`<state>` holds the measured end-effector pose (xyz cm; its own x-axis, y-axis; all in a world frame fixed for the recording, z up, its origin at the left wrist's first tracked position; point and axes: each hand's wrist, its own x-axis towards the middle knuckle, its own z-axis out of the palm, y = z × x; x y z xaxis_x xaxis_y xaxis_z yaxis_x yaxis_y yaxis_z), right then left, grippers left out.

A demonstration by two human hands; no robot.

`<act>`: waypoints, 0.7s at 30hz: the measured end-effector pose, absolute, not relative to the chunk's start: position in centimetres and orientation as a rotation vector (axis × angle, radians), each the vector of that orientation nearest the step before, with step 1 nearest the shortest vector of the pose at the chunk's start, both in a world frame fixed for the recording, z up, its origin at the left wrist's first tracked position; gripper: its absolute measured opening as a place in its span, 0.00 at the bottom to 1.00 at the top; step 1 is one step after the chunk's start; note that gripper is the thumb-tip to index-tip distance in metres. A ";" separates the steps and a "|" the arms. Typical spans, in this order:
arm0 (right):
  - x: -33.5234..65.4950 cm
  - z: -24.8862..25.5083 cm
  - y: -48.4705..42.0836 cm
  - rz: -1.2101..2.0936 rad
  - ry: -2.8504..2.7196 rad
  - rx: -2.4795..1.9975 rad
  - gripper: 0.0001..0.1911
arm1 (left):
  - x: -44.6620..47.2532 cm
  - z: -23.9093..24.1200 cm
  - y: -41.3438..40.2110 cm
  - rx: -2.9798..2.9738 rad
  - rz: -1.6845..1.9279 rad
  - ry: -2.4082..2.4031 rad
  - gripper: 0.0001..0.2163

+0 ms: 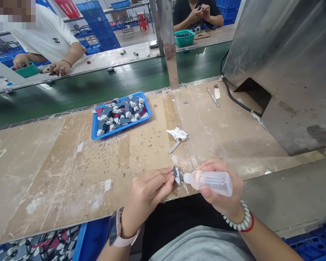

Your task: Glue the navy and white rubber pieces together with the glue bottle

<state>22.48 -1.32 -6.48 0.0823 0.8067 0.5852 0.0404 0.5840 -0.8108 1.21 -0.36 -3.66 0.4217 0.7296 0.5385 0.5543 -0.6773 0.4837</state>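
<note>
My left hand [148, 194] pinches a small dark grey piece [176, 174] between fingertips, just above the near edge of the worn wooden bench [57, 170]. My right hand [220, 188] grips a clear plastic squeeze bottle [210, 182] held sideways, its nozzle pointing left and touching or nearly touching the small piece. A watch is on my left wrist and a bead bracelet on my right.
A blue tray [121, 127] of several grey, white and red pieces sits mid-bench. Crumpled white paper [178, 133] and a small metal strip [174, 147] lie beyond my hands. A steel machine housing [288, 72] stands right, a green conveyor [97, 85] behind. Two other people work across it.
</note>
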 end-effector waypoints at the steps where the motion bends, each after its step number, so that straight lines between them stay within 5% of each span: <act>1: 22.4 -6.5 -1.3 0.668 -1.401 -0.779 0.13 | 1.2 -3.7 -0.3 2.418 1.100 1.133 0.03; 21: 21.5 -5.7 -1.5 0.178 -1.593 -0.684 0.14 | 1.2 -3.6 -0.1 2.080 1.033 1.272 0.07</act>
